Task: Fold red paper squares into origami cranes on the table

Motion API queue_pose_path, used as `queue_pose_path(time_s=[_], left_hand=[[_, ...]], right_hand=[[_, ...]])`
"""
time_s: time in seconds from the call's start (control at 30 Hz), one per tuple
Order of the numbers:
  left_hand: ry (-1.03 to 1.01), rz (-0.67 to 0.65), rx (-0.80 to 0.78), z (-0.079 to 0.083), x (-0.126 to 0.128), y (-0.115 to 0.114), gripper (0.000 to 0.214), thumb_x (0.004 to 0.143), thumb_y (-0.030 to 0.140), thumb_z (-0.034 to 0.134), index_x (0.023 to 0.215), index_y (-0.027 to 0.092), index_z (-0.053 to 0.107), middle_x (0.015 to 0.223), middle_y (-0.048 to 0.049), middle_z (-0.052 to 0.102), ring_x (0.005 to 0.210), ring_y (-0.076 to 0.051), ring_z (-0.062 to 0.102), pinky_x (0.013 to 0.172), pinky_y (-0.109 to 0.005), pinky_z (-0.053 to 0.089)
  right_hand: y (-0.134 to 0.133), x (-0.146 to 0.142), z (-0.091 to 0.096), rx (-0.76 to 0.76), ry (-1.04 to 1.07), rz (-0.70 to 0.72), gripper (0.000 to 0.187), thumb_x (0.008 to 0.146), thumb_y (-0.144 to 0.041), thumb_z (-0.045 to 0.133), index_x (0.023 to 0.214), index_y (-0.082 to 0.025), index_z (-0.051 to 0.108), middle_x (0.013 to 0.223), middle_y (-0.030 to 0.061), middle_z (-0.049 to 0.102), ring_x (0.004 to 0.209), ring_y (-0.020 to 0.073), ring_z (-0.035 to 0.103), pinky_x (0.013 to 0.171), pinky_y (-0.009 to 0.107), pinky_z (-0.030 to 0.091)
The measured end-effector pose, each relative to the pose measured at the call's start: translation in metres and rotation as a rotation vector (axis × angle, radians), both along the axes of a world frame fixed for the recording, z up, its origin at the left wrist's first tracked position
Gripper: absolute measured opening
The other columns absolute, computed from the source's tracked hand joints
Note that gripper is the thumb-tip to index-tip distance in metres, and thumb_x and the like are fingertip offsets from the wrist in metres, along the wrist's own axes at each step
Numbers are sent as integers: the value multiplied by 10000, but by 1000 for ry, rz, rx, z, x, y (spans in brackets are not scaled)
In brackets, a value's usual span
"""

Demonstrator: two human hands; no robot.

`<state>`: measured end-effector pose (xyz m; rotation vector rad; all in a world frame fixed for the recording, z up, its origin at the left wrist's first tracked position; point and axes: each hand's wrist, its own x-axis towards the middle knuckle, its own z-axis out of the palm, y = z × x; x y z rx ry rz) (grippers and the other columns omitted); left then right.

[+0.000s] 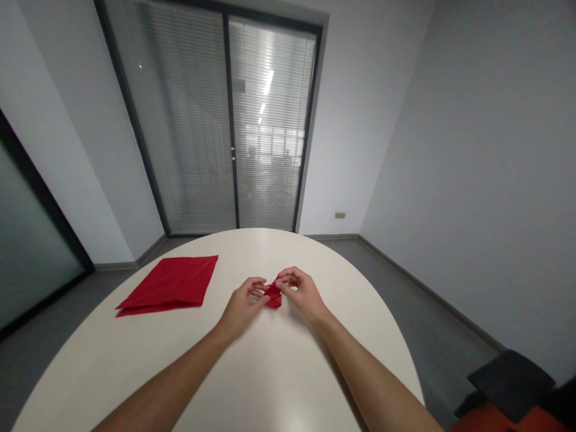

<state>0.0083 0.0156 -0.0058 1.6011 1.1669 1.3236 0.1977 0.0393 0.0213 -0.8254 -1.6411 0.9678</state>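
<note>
A small folded piece of red paper (273, 296) lies at the middle of the white round table (270, 372), held between both hands. My left hand (242, 306) pinches its left side with curled fingers. My right hand (300, 289) pinches its upper right edge, fingers bent together. Most of the small piece is hidden by my fingers.
A stack of flat red paper sheets (171, 283) lies on the table to the left of my hands. A dark chair with an orange seat (513, 390) stands at the lower right. Glass doors with blinds (225, 120) are behind the table.
</note>
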Motion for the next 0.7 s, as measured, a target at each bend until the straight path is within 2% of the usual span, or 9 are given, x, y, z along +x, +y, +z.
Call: queue_pose_path(time_s=[0.13, 0.3, 0.37, 0.5, 0.57, 0.7], left_hand=[[-2, -14, 5, -1, -1, 2, 337, 762, 290, 682, 1071, 179, 608, 860, -40, 710, 809, -187, 686, 636, -265, 528], [-136, 57, -9, -4, -3, 10, 341, 727, 319, 712, 1006, 173, 582, 860, -32, 685, 754, -165, 671, 651, -273, 533], [-199, 89, -49, -4, -4, 12, 386, 720, 356, 722, 1018, 176, 555, 877, -35, 674, 726, -169, 665, 584, -263, 519], [-286, 108, -95, 0, -5, 11, 458, 688, 392, 750, 1028, 187, 522, 882, -30, 668, 705, -174, 664, 551, -264, 518], [-291, 100, -99, 2, -5, 9, 456, 680, 394, 757, 1016, 187, 530, 870, -28, 670, 707, -178, 664, 553, -267, 519], [-234, 88, -59, 5, -4, 7, 400, 693, 374, 749, 994, 177, 573, 832, -38, 691, 760, -196, 673, 608, -282, 526]], right_hand=[[-1, -2, 0, -7, -18, 11, 266, 806, -394, 737, 975, -205, 652, 893, 52, 724, 834, 196, 674, 775, 333, 498], [1, -1, 0, 19, -26, -84, 287, 865, -405, 653, 1084, -222, 623, 1155, 80, 668, 907, 179, 645, 799, 324, 496], [2, 0, -4, -39, -16, -78, 366, 836, -383, 680, 1147, -221, 576, 1125, 80, 662, 898, 174, 639, 789, 320, 494], [4, -2, -14, -207, -11, 76, 595, 721, -292, 775, 1245, -211, 505, 1002, 50, 680, 773, 150, 641, 746, 315, 489], [3, -4, -17, -228, -29, 114, 581, 721, -276, 772, 1246, -201, 534, 950, 40, 697, 740, 146, 639, 741, 318, 480], [4, -7, -19, -178, -46, 109, 380, 736, -266, 745, 1093, -172, 650, 875, 38, 711, 762, 162, 640, 736, 314, 464]])
